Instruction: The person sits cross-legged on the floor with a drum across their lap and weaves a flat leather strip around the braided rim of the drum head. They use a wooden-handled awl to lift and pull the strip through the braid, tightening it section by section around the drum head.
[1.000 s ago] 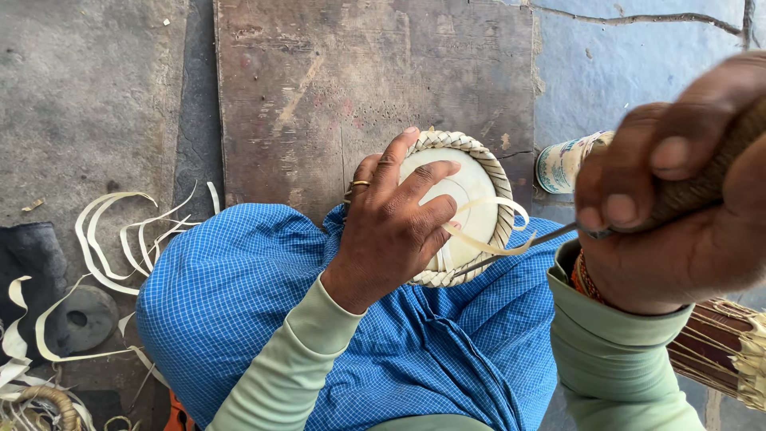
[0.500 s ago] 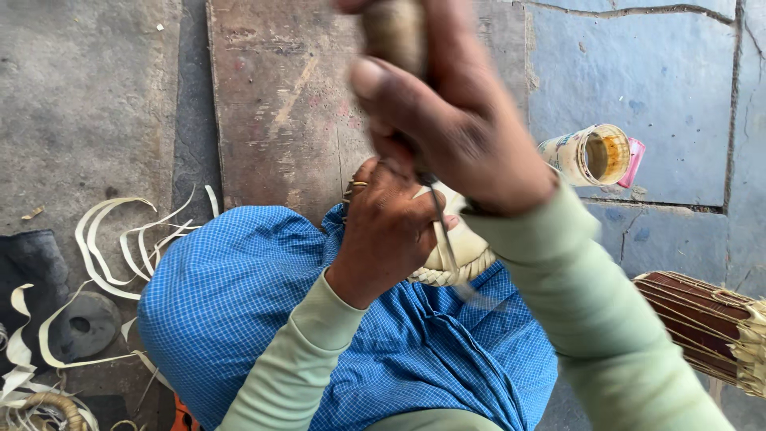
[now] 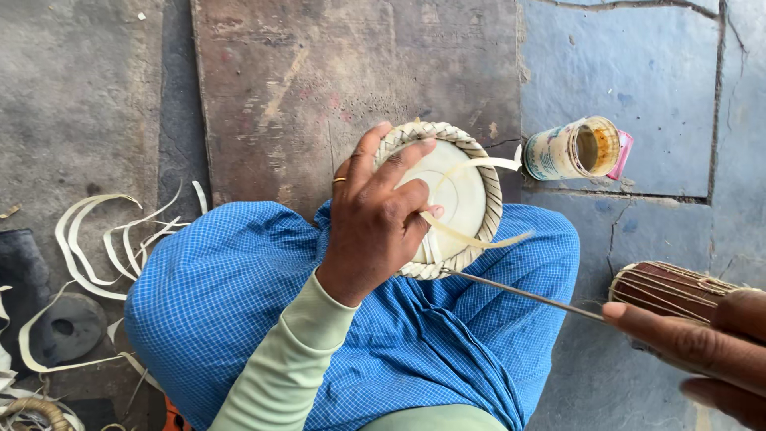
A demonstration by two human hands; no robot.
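1. Woven disc (image 3: 463,195), a round pale piece with a braided rim, rests on the person's knee over the blue checked cloth (image 3: 239,295), which gives it a soft, steady seat while it is worked.
2. Left hand (image 3: 375,219) lies across the disc, fingers spread and pressing it down, thumb and forefinger pinching a pale strip (image 3: 475,235) so it stays taut against the face.
3. Right hand (image 3: 702,347), low at the right edge, has its grip closed around a long thin metal needle (image 3: 527,294); the tip meets the disc's lower rim, an angle that suits threading under the braid.
4. Bundled sticks (image 3: 670,289) lie on the floor just behind the right hand.
5. Small open tin (image 3: 576,149) lies on its side near the disc, within reach.
6. Loose pale strips (image 3: 104,239) curl on the floor to the left, well apart from the hands.
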